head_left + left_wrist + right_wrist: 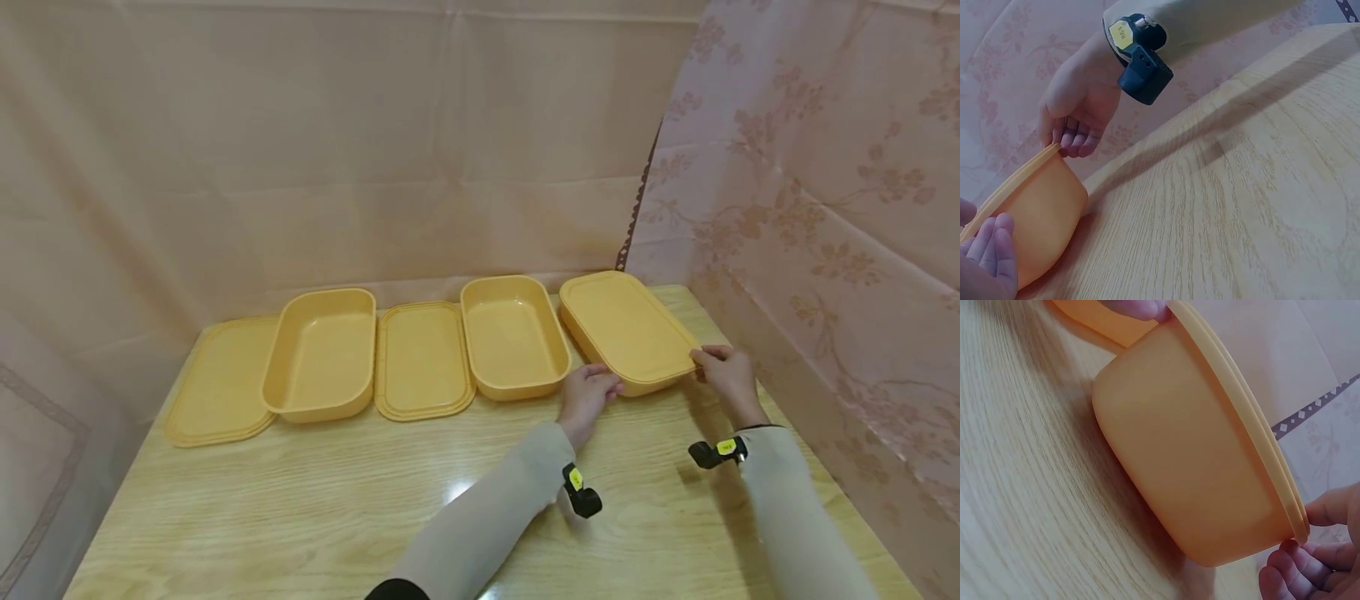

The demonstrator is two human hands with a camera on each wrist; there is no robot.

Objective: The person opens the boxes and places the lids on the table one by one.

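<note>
A lidded yellow plastic food container (628,329) stands at the right end of a row, its lid lying over the rim. My right hand (729,382) pinches the lid's near right corner, thumb on top and fingers curled beneath the edge, as the right wrist view shows at the container's wall (1191,437). At the near left corner my left hand (587,400) holds the rim between thumb and fingers; the left wrist view shows those fingers (994,250) against the container's side (1050,212).
To the left are an open yellow container (517,337), a smaller lid (424,360), a larger open container (322,354) and a large lid (221,383) partly beneath it. All lie on a wooden table (300,517). Cloth curtains (375,150) hang behind and on the right.
</note>
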